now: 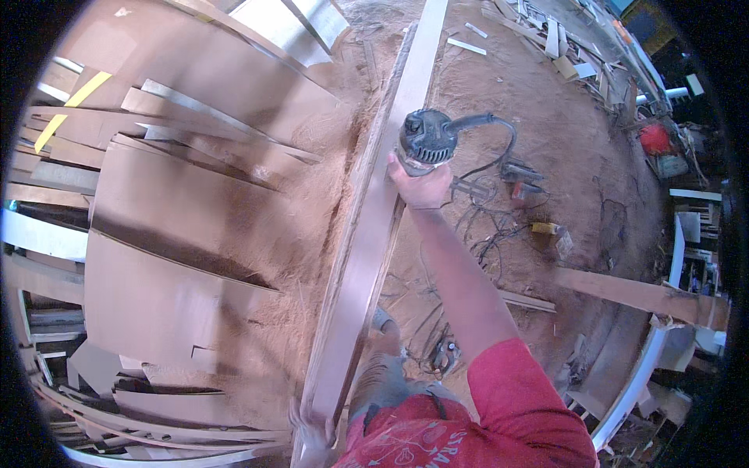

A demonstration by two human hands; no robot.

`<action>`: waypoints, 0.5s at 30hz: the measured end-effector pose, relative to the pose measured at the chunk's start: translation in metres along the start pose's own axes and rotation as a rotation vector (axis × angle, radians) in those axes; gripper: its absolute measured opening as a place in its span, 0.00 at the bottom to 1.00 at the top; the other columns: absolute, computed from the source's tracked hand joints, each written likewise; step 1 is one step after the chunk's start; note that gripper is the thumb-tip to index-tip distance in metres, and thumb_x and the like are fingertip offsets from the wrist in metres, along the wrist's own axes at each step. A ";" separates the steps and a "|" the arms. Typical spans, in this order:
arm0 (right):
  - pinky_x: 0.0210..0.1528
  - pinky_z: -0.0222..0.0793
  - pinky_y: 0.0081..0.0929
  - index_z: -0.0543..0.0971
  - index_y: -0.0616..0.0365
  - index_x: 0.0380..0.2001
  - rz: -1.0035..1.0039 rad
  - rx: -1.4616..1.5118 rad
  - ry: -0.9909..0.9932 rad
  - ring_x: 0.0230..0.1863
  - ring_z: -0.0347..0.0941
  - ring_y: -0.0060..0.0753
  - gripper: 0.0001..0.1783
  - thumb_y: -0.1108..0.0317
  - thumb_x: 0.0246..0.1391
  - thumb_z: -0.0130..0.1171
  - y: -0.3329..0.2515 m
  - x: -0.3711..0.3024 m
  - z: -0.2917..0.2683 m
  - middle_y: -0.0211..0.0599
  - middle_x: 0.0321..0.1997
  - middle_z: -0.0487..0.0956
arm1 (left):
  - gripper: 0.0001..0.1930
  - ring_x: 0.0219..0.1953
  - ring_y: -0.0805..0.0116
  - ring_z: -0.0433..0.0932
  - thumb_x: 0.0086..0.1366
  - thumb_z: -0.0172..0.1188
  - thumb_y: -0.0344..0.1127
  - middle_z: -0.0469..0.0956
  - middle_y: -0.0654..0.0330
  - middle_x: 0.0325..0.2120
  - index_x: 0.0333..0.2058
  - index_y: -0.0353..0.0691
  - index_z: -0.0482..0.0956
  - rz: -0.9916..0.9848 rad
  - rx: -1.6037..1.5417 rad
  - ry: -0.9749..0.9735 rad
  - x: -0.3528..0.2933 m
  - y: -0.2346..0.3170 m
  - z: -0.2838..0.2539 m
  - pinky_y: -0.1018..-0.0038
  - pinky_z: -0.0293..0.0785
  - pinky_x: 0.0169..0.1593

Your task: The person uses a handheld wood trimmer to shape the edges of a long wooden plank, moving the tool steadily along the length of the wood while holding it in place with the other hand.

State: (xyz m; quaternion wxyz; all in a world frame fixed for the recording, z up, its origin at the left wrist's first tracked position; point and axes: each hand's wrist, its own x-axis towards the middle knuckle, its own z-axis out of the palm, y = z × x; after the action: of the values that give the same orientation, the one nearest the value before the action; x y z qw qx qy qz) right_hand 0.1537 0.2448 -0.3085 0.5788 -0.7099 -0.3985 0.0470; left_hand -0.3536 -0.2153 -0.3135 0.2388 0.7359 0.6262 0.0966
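Observation:
My right hand (421, 186) is closed round the lower body of a handheld power router (427, 139) with a black vented top. It stands upright on a long, pale wooden board (365, 242) that runs away from me. From the tool's top a thick black cord (476, 121) leads off to the right. Close to my body, my left hand (314, 427) grips the near part of the board, its fingers over the edge; it is partly blurred. The router's base and bit are hidden by my hand.
Large brown sheets (179, 187) and offcuts lie at the left, with a yellow strip (74, 109) among them. Sawdust covers the floor. Tangled cables (484, 242) lie right of the board, near a yellow tool (546, 228). A plank (640, 292) and a scrap pile (569, 47) are farther right.

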 end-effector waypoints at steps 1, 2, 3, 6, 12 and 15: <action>0.52 0.82 0.37 0.84 0.63 0.49 -0.060 -0.050 -0.011 0.45 0.87 0.36 0.34 0.51 0.46 0.85 0.011 0.006 -0.011 0.41 0.44 0.89 | 0.45 0.75 0.26 0.56 0.69 0.62 0.60 0.60 0.28 0.72 0.73 0.32 0.62 -0.004 -0.004 -0.024 0.040 0.023 0.005 0.33 0.51 0.74; 0.52 0.82 0.37 0.84 0.63 0.49 -0.058 -0.052 -0.009 0.45 0.87 0.36 0.34 0.51 0.46 0.85 0.013 0.007 -0.015 0.41 0.44 0.89 | 0.44 0.75 0.26 0.55 0.70 0.62 0.59 0.60 0.28 0.72 0.73 0.32 0.63 -0.021 0.011 -0.040 0.095 0.056 0.004 0.34 0.49 0.76; 0.53 0.82 0.37 0.84 0.62 0.49 -0.016 0.050 -0.005 0.45 0.87 0.37 0.34 0.51 0.46 0.85 0.008 0.008 -0.014 0.41 0.44 0.89 | 0.44 0.76 0.27 0.56 0.69 0.64 0.56 0.62 0.29 0.71 0.73 0.31 0.63 -0.021 -0.033 -0.064 0.139 0.073 0.011 0.36 0.48 0.77; 0.53 0.82 0.39 0.84 0.61 0.50 -0.032 0.090 0.000 0.45 0.87 0.38 0.33 0.51 0.47 0.85 0.003 0.013 -0.013 0.40 0.44 0.89 | 0.39 0.76 0.31 0.58 0.71 0.65 0.49 0.63 0.31 0.71 0.71 0.29 0.64 0.106 -0.171 0.048 0.301 0.164 0.027 0.41 0.52 0.78; 0.52 0.83 0.39 0.85 0.59 0.50 -0.058 -0.017 -0.020 0.47 0.89 0.41 0.34 0.53 0.43 0.86 0.001 0.014 -0.002 0.42 0.45 0.90 | 0.32 0.74 0.32 0.63 0.80 0.52 0.45 0.66 0.30 0.70 0.72 0.26 0.62 0.154 -0.260 0.131 0.497 0.272 0.064 0.47 0.57 0.77; 0.49 0.84 0.40 0.86 0.58 0.47 -0.102 -0.049 0.031 0.43 0.90 0.43 0.32 0.51 0.42 0.85 0.001 0.018 -0.007 0.40 0.41 0.91 | 0.32 0.73 0.31 0.65 0.81 0.47 0.47 0.65 0.29 0.71 0.72 0.25 0.61 0.081 -0.227 0.068 0.504 0.292 0.069 0.47 0.60 0.76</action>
State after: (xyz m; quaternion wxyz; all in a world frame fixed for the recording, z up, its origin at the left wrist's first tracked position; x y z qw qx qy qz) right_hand 0.1701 0.2511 -0.2998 0.5690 -0.7033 -0.4261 -0.0030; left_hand 0.0316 0.2272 -0.3146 0.2953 0.7249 0.5889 0.2013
